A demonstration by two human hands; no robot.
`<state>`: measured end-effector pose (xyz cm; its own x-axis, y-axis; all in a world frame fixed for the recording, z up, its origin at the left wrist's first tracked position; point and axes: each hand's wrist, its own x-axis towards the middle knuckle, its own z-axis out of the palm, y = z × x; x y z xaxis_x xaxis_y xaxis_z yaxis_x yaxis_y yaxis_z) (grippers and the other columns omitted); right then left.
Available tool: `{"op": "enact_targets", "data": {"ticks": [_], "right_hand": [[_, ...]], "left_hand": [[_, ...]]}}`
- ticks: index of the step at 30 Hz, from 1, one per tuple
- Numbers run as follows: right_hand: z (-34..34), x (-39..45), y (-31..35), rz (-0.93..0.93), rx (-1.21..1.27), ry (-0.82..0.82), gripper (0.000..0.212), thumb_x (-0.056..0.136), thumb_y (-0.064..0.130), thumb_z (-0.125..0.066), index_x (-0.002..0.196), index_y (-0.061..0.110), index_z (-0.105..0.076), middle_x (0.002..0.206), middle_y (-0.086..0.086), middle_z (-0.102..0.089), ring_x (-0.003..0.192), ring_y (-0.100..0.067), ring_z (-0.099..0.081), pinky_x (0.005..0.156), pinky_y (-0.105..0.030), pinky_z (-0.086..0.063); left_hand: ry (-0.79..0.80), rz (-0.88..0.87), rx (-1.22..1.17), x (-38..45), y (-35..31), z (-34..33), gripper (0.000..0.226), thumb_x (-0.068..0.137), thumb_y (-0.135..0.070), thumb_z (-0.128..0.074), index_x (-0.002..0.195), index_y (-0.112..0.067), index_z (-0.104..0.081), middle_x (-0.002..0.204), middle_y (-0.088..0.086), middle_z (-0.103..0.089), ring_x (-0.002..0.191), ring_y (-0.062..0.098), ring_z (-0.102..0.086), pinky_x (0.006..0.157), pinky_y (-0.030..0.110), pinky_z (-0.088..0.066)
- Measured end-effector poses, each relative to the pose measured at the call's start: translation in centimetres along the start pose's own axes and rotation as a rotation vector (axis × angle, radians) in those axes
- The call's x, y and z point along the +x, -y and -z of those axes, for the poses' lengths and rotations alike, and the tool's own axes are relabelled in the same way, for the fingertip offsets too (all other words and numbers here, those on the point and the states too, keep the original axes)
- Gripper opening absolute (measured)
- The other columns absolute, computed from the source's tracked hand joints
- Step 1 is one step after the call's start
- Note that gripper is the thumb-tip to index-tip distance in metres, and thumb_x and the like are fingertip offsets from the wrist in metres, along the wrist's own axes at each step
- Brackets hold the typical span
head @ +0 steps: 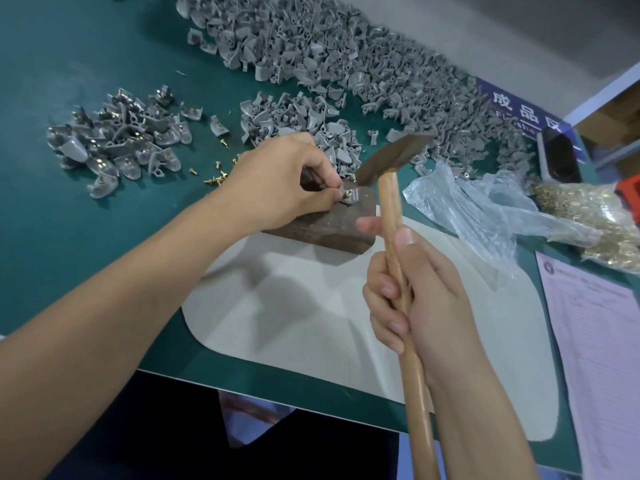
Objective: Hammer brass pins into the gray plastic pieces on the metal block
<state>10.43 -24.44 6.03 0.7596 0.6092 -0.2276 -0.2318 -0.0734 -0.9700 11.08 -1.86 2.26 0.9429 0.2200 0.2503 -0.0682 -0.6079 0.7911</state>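
Gray plastic pieces [311, 53] lie in a long heap across the far side of the green table [69, 220], with a smaller pile of pinned pieces [117, 140] to the left. A pale mat [311, 306] lies nearer, under the metal block [332, 220]. Right of it sprawls a clear plastic bag [485, 206] beside a bag of brass pins [595, 216]. The right hand [419, 299] grips the wooden handle of the hammer [391, 202], its head raised just above the block. The left hand [287, 178] pinches one gray piece [349, 196] with a brass pin [347, 192] on the block's top. Loose pins [218, 174] are scattered behind the left wrist.
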Motion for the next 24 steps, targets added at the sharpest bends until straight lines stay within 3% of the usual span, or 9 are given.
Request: {"op": "enact_targets", "data": {"ticks": [6,10,18,24], "right_hand": [[-0.32,0.18,-0.09,0.005,0.015,0.013,0.036,0.104,0.042,-0.045,0.115,0.022,-0.072,0.064,0.004,-0.038,0.040,-0.010,-0.025,0.039,-0.017,-0.028],[-0.27,0.62,-0.43,-0.055,0.010,-0.026,0.036,0.102,0.044,-0.045,0.112,0.022,-0.073,0.064,0.004,-0.038,0.040,-0.010,-0.025,0.038,-0.017,-0.027],[-0.26,0.54,-0.44,-0.059,0.010,-0.029,0.035,0.111,0.039,-0.043,0.114,0.021,-0.073,0.063,0.005,-0.038,0.040,-0.009,-0.026,0.038,-0.017,-0.027],[-0.67,-0.17,-0.18,0.091,0.009,-0.019,0.037,0.107,0.042,-0.043,0.118,0.020,-0.070,0.064,0.004,-0.037,0.038,-0.010,-0.026,0.040,-0.018,-0.030]], "left_hand": [[0.002,0.015,-0.011,-0.02,-0.26,0.01,0.008,0.075,-0.050,-0.071,0.079,-0.044,-0.072,0.093,-0.006,-0.062,0.089,0.014,-0.064,0.088,0.047,-0.053],[0.005,0.021,-0.014,0.06,0.03,-0.03,0.007,0.082,-0.038,-0.083,0.083,-0.038,-0.075,0.093,-0.006,-0.061,0.090,0.016,-0.063,0.088,0.048,-0.053],[0.000,0.020,-0.014,0.07,0.26,-0.02,0.006,0.083,-0.034,-0.083,0.086,-0.035,-0.077,0.092,-0.009,-0.062,0.089,0.012,-0.064,0.089,0.046,-0.054],[0.003,0.013,0.001,0.05,0.25,0.01,0.007,0.083,-0.039,-0.081,0.083,-0.041,-0.074,0.091,-0.012,-0.061,0.088,0.008,-0.063,0.088,0.045,-0.053]]}}
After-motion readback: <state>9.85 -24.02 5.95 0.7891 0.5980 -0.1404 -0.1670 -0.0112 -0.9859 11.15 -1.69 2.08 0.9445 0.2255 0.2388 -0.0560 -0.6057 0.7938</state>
